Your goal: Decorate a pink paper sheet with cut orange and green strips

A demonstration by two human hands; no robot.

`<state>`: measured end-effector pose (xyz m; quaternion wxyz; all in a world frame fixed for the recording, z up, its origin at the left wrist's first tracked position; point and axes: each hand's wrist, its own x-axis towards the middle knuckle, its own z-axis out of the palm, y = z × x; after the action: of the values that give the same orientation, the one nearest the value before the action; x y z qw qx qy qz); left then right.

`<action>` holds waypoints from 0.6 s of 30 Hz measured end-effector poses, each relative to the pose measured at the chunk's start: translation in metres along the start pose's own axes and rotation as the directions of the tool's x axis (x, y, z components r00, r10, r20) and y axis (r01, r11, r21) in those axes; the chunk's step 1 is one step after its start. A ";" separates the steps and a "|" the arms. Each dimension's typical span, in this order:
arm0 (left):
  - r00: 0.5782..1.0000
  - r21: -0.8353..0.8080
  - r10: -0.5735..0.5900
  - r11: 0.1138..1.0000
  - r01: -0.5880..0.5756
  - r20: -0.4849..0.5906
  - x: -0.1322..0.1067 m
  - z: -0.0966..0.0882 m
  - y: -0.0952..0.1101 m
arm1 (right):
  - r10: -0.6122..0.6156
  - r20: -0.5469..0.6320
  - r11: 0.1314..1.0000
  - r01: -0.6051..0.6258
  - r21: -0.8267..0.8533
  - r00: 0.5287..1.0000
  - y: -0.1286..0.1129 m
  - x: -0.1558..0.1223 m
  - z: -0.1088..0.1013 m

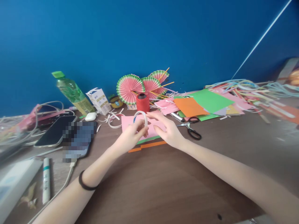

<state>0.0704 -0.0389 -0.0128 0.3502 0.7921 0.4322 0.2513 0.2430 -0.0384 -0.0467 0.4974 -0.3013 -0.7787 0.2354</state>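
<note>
A white roll of tape [145,119] stands upright in my left hand [135,134], pinched between thumb and fingers. My right hand [166,128] is just right of the roll, its fingers stretched toward the roll's edge and the thumb apart. Whether a fingertip touches the tape I cannot tell. Under both hands lies a pink sheet of paper [127,122], with a green edge showing below it. Orange paper strips [153,144] lie along its near side. Black-handled scissors [194,133] rest open to the right of my right hand.
Behind are pleated paper fans [130,88] and a red spool [143,103]. Coloured paper [210,100] is piled at right. A green-capped bottle [72,93], a small carton [99,101], phones [56,130], a marker [46,180] and cables occupy the left. A blue wall [149,37] bounds the desk.
</note>
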 end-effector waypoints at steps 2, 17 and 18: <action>1.000 0.009 0.001 1.000 -0.001 -0.001 0.000 0.000 0.000 | -0.033 0.006 0.999 0.033 -0.028 0.999 0.000 0.000 0.000; 0.991 0.253 0.022 0.967 0.012 -0.132 0.001 0.007 -0.007 | 0.199 -0.082 0.975 -0.189 0.116 0.976 -0.008 0.004 0.000; 0.992 0.274 0.024 0.962 0.012 -0.128 0.001 0.006 -0.007 | 0.209 -0.079 0.971 -0.198 0.130 0.975 -0.007 0.004 0.000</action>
<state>0.0719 -0.0376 -0.0221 0.2078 0.8161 0.4823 0.2411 0.2402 -0.0410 -0.0395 0.5233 -0.3595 -0.7041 0.3179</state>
